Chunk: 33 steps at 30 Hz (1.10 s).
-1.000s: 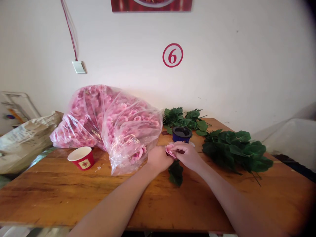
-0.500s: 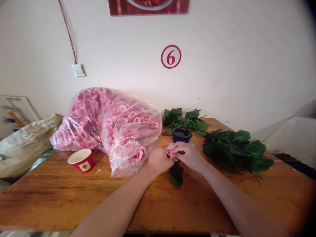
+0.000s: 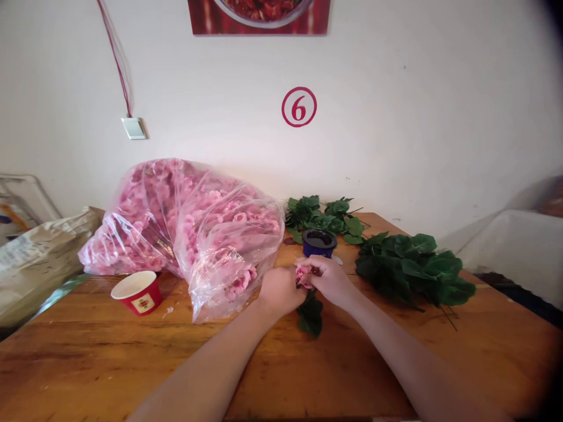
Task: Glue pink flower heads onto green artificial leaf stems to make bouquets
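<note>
"Where is the flower (image 3: 302,275) located?"

"Between the left hand (image 3: 282,290) and right hand (image 3: 333,282), over the worktop (image 3: 132,363). It is pinched by the right grip; the left grip is curled, its contents hidden."

"Handling?"

"Probably light, soft and easily creased. It should be held at the base, the petals (image 3: 303,281) pressed only lightly."

Cannot make out single blooms deep in the plastic bag (image 3: 176,217), blurred by creases. Right of the bag, cannot see the left hand's (image 3: 280,291) fingertips or any stem under the pink flower (image 3: 302,276); lose the blue pot's (image 3: 317,249) base behind the right hand (image 3: 331,280). Above the bag, miss the wall picture's (image 3: 259,26) cropped top. Before it, cannot read the cup's (image 3: 138,295) tiny emblem.
</note>
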Each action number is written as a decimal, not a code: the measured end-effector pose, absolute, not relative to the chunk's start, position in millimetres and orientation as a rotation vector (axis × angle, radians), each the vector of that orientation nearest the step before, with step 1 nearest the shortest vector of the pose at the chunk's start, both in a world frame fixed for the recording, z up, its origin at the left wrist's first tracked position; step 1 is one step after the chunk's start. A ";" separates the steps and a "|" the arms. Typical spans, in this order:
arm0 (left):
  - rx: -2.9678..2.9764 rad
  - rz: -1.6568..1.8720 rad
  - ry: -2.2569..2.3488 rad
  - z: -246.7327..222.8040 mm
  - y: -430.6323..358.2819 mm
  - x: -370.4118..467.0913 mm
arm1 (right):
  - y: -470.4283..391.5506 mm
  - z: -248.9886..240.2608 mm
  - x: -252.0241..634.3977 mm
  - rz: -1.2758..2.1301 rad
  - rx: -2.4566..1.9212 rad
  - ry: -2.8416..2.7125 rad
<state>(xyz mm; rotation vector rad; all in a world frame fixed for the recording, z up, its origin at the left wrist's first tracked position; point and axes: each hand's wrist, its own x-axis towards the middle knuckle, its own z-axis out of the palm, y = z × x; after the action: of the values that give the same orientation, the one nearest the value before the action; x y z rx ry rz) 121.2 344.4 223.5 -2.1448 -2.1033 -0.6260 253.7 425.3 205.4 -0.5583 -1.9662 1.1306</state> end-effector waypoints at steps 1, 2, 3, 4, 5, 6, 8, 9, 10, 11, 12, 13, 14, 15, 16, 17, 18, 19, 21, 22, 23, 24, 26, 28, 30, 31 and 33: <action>-2.138 -0.634 -2.111 223.9 344.2 121.4 | 424.8 206.1 253.7 1.080 -0.544 -1.993; -2.133 -0.650 -2.121 224.1 344.1 121.8 | 424.0 207.2 253.5 1.034 -0.532 -2.011; -2.131 -0.674 -2.128 224.2 344.0 122.3 | 422.9 208.4 253.2 0.995 -0.524 -2.015; -2.133 -0.706 -2.132 224.2 344.0 122.8 | 421.7 209.8 252.9 0.973 -0.520 -2.006; -2.138 -0.746 -2.135 224.1 344.0 123.2 | 420.6 211.5 253.1 0.972 -0.521 -1.987; -2.141 -0.794 -2.148 224.1 344.1 123.4 | 420.1 213.6 253.9 0.990 -0.531 -1.961; -2.142 -0.905 -2.198 224.3 344.1 122.9 | 421.6 219.6 258.9 1.036 -0.591 -1.884; -2.138 -0.949 -2.229 224.6 344.0 122.1 | 424.2 223.7 263.6 1.048 -0.635 -1.826; -2.127 -0.970 -2.259 224.8 344.0 121.1 | 428.3 228.7 269.7 1.045 -0.679 -1.768; -2.114 -0.963 -2.278 225.0 344.0 119.8 | 434.0 234.4 277.1 1.021 -0.716 -1.695; -2.108 -0.927 -2.279 225.0 344.0 118.5 | 441.3 240.8 285.3 1.010 -0.733 -1.633; -2.112 -0.869 -2.265 224.7 344.2 117.4 | 449.9 247.5 293.6 1.008 -0.745 -1.583; -2.121 -0.799 -2.248 224.0 344.5 116.6 | 459.4 254.5 301.4 0.992 -0.763 -1.544; -2.132 -0.728 -2.232 223.1 344.9 116.3 | 469.5 261.5 307.9 0.961 -0.801 -1.526; -2.147 -0.659 -2.222 221.8 345.4 116.4 | 479.7 268.3 312.5 0.938 -0.837 -1.541; -2.163 -0.595 -2.216 220.4 345.8 117.0 | 489.6 274.7 314.6 0.916 -0.893 -1.557; -2.178 -0.539 -2.212 218.9 346.2 117.9 | 498.7 280.4 314.1 0.899 -0.962 -1.598; -2.193 -0.494 -2.207 217.3 346.5 119.0 | 506.9 285.3 311.1 0.871 -1.033 -1.653; -2.230 -0.435 -2.177 214.6 346.9 121.1 | 520.6 292.0 299.6 0.792 -1.168 -1.769; -2.250 -0.423 -2.156 213.4 347.0 122.0 | 526.2 294.0 292.3 0.752 -1.213 -1.827; -2.268 -0.416 -2.137 212.4 347.1 122.6 | 531.2 295.1 284.7 0.721 -1.244 -1.874; -2.283 -0.410 -2.121 211.4 347.4 123.0 | 535.8 295.6 277.2 0.698 -1.263 -1.918; -2.297 -0.405 -2.103 209.5 348.4 123.4 | 543.8 295.4 263.8 0.666 -1.291 -1.992; -2.291 -0.399 -2.109 207.2 349.8 123.7 | 550.2 294.7 252.7 0.624 -1.321 -2.076; -2.282 -0.410 -2.111 204.7 351.3 124.3 | 554.2 294.0 243.2 0.585 -1.338 -2.164; -2.275 -0.424 -2.106 203.4 352.0 124.7 | 555.3 293.7 238.8 0.568 -1.342 -2.202; -2.253 -0.461 -2.094 201.0 352.9 125.7 | 556.2 293.1 231.0 0.534 -1.346 -2.261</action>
<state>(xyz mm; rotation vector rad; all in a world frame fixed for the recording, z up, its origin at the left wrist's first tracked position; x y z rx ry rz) 125.7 352.9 201.0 -2.2526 -2.0939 -0.4608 231.0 556.2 293.1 -1.3462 -2.2611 0.5345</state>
